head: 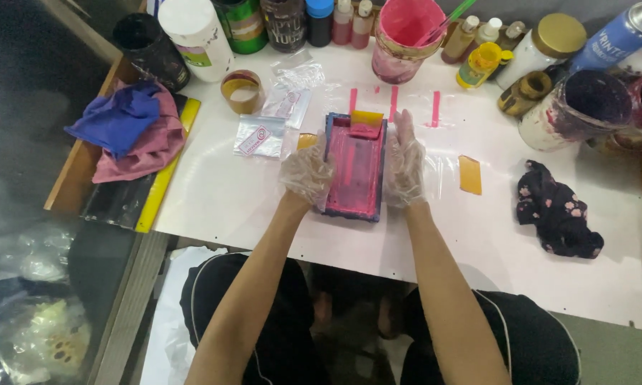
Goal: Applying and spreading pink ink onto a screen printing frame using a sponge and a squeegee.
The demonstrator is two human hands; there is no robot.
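The left hand [307, 173] and right hand [404, 167], both in thin clear gloves, lie flat and open against the long sides of the screen frame [355, 167], at its 9 and 3 o'clock, pressing rather than gripping. The frame looks light and stiff, with wet pink ink, so its bare edges seem the safest hold. A yellow squeegee [367, 122] rests at its 12 o'clock on the white bench [228, 192].
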